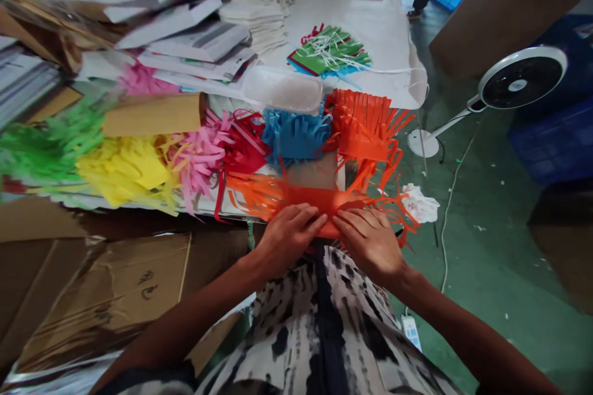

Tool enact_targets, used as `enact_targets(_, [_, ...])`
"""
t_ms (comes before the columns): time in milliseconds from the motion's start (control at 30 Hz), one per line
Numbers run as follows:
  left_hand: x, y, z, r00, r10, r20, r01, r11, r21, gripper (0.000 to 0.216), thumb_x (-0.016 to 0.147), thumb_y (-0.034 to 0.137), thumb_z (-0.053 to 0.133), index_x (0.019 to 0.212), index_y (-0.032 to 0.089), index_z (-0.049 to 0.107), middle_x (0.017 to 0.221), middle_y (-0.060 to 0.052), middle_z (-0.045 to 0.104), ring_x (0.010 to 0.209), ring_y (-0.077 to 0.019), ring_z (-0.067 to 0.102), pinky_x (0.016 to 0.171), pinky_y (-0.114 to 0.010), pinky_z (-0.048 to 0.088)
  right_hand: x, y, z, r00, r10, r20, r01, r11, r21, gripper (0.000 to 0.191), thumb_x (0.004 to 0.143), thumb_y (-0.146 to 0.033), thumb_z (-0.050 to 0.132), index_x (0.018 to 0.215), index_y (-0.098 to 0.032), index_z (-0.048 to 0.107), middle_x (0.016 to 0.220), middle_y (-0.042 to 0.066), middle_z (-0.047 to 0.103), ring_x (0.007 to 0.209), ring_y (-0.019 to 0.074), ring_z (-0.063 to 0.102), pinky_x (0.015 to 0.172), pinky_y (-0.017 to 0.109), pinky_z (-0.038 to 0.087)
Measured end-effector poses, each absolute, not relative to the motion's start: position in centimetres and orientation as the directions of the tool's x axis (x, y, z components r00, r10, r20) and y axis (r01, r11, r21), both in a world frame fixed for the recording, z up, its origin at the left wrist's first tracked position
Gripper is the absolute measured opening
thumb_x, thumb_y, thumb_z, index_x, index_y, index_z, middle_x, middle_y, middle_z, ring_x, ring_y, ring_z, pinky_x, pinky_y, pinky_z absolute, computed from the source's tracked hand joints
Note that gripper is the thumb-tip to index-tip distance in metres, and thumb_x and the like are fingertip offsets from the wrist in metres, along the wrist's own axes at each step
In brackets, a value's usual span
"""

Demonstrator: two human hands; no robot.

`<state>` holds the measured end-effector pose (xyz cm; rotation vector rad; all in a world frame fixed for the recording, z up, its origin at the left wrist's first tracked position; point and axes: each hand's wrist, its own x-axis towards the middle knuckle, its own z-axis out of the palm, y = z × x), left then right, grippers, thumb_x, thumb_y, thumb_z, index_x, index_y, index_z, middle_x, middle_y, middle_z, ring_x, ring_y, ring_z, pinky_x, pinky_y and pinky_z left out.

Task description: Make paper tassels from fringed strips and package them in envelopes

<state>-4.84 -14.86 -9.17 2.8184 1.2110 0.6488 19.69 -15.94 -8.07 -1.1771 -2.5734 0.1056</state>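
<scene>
Centre of the frame: an orange fringed paper (315, 196) at the near edge of the table (391, 24). The left hand (291, 233) and right hand (370, 242) — fingers closed over its near side — grip it together. Just above lie a blue fringed bundle (296, 136) and, right of that, a second orange bundle (364, 136); left of centre, yellow fringes (127, 166).

both the left hand (293, 231) and the right hand (370, 239) were resting with the fingers on an orange fringed sheet (308, 196), at the near edge of the bench (393, 31). beyond it lay a blue fringed bundle (296, 139) and, beside this, an orange fringed stack (364, 126). yellow fringes (127, 166) were farther left. a white fan (519, 80) stood on the green floor (486, 222).
</scene>
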Motion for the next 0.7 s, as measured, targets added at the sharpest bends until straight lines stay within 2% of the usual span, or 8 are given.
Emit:
enact_targets(67, [-6.1,-14.5,-8.6,0.613,0.707,0.352,0.668,-0.702,0.247,0.026,0.100,0.016,0.063,0.123,0.018,0.074,0.112,-0.007,0.079,0.103,-0.0239,0.072,0.087,-0.037,0.059,20.0,-15.3,-7.9,-0.611,0.750,0.252,0.708,0.661,-0.249,0.024,0.104,-0.020,0.058,0.125,-0.021,0.070,0.126,0.006,0.078,0.111,0.0238,0.069,0.098,0.043,0.042])
enact_targets(167, [-7.7,-14.0,-7.6,0.606,0.742,0.287,0.655,-0.670,0.349,0.020,0.101,0.020,0.063,0.117,0.019,0.075,0.107,-0.006,0.079,0.097,-0.0218,0.070,0.080,-0.035,0.056,20.0,-14.5,-7.1,-0.571,0.778,0.261,0.713,0.628,-0.312,0.018,0.105,-0.021,0.056,0.116,-0.019,0.071,0.115,0.006,0.080,0.103,0.0220,0.070,0.092,0.040,0.043])
enact_targets(233, [-8.2,-13.7,-7.2,0.595,0.759,0.264,0.659,-0.649,0.380,0.020,0.102,0.023,0.062,0.118,0.019,0.074,0.107,-0.006,0.079,0.098,-0.0215,0.069,0.081,-0.035,0.055,19.6,-14.3,-6.6,-0.546,0.794,0.267,0.723,0.608,-0.329,0.017,0.105,-0.020,0.055,0.109,-0.019,0.072,0.110,0.006,0.080,0.101,0.0218,0.070,0.090,0.040,0.043])
enact_targets(300, [-8.3,-13.5,-7.0,0.591,0.765,0.255,0.650,-0.639,0.411,0.021,0.103,0.025,0.062,0.119,0.020,0.074,0.107,-0.006,0.079,0.100,-0.0208,0.069,0.083,-0.035,0.054,18.9,-14.3,-6.5,-0.517,0.813,0.269,0.742,0.582,-0.332,0.015,0.103,-0.020,0.058,0.109,-0.019,0.071,0.116,0.007,0.079,0.107,0.0239,0.068,0.093,0.041,0.043])
enact_targets(400, [-8.2,-13.2,-7.3,0.603,0.756,0.256,0.620,-0.646,0.446,0.020,0.104,0.025,0.061,0.119,0.022,0.074,0.108,-0.005,0.079,0.101,-0.0195,0.069,0.085,-0.034,0.053,18.2,-14.3,-6.5,-0.497,0.833,0.243,0.760,0.553,-0.340,0.030,0.097,-0.021,0.065,0.126,-0.020,0.068,0.134,0.010,0.073,0.121,0.0287,0.063,0.099,0.045,0.041])
enact_targets(467, [-8.2,-13.1,-7.5,0.602,0.752,0.268,0.615,-0.651,0.444,0.019,0.104,0.026,0.061,0.117,0.023,0.075,0.109,-0.005,0.079,0.101,-0.0198,0.069,0.085,-0.035,0.053,18.0,-14.1,-6.6,-0.511,0.829,0.226,0.748,0.558,-0.358,0.031,0.096,-0.021,0.066,0.126,-0.022,0.069,0.128,0.008,0.076,0.116,0.0278,0.064,0.096,0.044,0.040])
enact_targets(567, [-8.6,-13.2,-7.7,0.582,0.771,0.259,0.634,-0.629,0.450,0.019,0.103,0.030,0.063,0.116,0.022,0.075,0.111,-0.005,0.079,0.102,-0.0217,0.068,0.086,-0.037,0.051,18.2,-13.4,-6.5,-0.523,0.831,0.187,0.714,0.548,-0.437,0.016,0.099,-0.018,0.060,0.108,-0.023,0.073,0.108,0.005,0.080,0.104,0.0251,0.066,0.088,0.041,0.041])
enact_targets(700, [-9.3,-13.4,-7.3,0.479,0.846,0.232,0.680,-0.525,0.511,0.016,0.102,0.033,0.065,0.106,0.022,0.077,0.105,-0.003,0.079,0.099,-0.0218,0.067,0.088,-0.039,0.047,18.3,-12.1,-6.2,-0.493,0.865,0.092,0.688,0.452,-0.568,0.014,0.101,-0.020,0.056,0.104,-0.022,0.070,0.105,0.005,0.078,0.104,0.0244,0.067,0.091,0.039,0.044])
